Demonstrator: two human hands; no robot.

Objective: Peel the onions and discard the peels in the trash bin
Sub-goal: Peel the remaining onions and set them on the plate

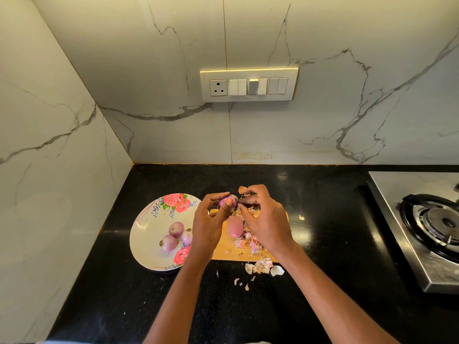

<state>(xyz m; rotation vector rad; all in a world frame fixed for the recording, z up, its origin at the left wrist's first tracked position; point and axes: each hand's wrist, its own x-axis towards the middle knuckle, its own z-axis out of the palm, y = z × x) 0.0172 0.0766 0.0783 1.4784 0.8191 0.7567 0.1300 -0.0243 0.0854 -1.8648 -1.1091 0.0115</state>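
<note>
head view: i judge us midway: left hand (pixel 211 220) grips the onion (pixel 227 202), right hand (pixel 263 214) pinches its skin; three onions on the plate (pixel 146 229), peels (pixel 260 265) not binned.

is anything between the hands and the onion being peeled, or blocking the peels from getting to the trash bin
Nothing stands between them: the left hand already grips the onion, and the right hand pinches at its skin. The peels lie loose on the cutting board and the counter. No trash bin is in view, so that path cannot be judged.
</note>
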